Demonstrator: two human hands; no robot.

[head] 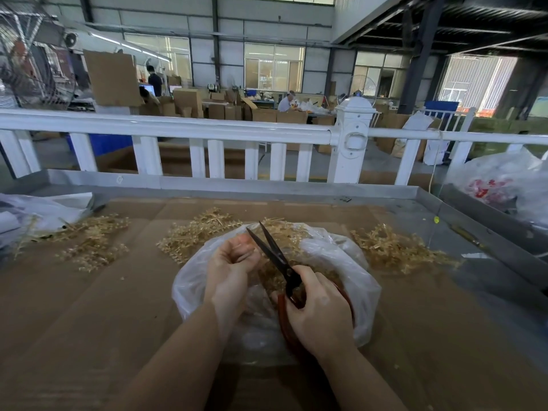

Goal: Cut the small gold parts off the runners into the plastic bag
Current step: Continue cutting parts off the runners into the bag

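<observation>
over the bag point(341, 256) we hold scissors point(274, 253) in our right hand point(318, 310), blades apart, tips up. our left hand point(234, 259) is curled; what it holds we cannot tell. gold runners point(397, 250) lie heaped on cardboard point(89, 307) around the bag.

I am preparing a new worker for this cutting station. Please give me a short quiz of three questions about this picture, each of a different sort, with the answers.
1. True or false: the blades of the scissors are open.
2. Multiple choice: where are the two hands working? A) over the plastic bag B) over the pile of gold runners at the far left C) beside the white railing
3. Fill in: the scissors are held by the ___ hand.

Key
1. True; the two dark blades stand apart at the tips.
2. A; both the left hand and the right hand are above the bag.
3. Right; its fingers curl round the red handles.
</observation>
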